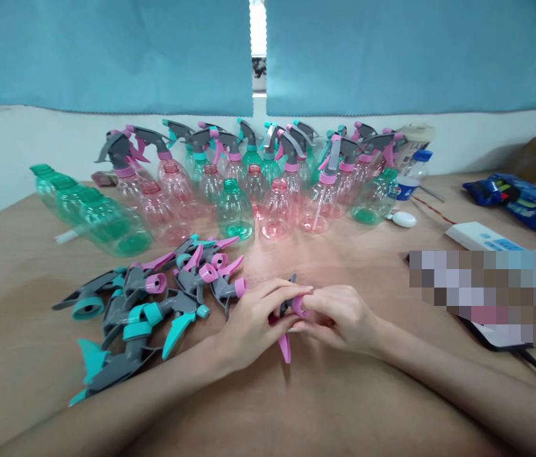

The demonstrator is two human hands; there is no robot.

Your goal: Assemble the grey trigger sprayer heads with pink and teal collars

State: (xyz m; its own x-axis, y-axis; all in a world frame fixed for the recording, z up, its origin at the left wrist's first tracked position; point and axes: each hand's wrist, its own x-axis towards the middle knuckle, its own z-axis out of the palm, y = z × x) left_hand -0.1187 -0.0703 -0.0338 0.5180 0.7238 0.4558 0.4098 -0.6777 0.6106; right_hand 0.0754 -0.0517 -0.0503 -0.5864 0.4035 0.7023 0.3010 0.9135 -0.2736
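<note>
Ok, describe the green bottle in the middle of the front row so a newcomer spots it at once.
Before the white wall, a crowd of bottles sits on the table. Front and centre, just beyond the loose spray heads, is the upright green bottle. It has no spray head, and the bottles right beside it are pink.

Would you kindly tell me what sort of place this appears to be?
Most likely a small workshop, perhaps in a home: a pile of loose spray heads lies on a plain table, before many translucent bottles, several with heads on.
</note>
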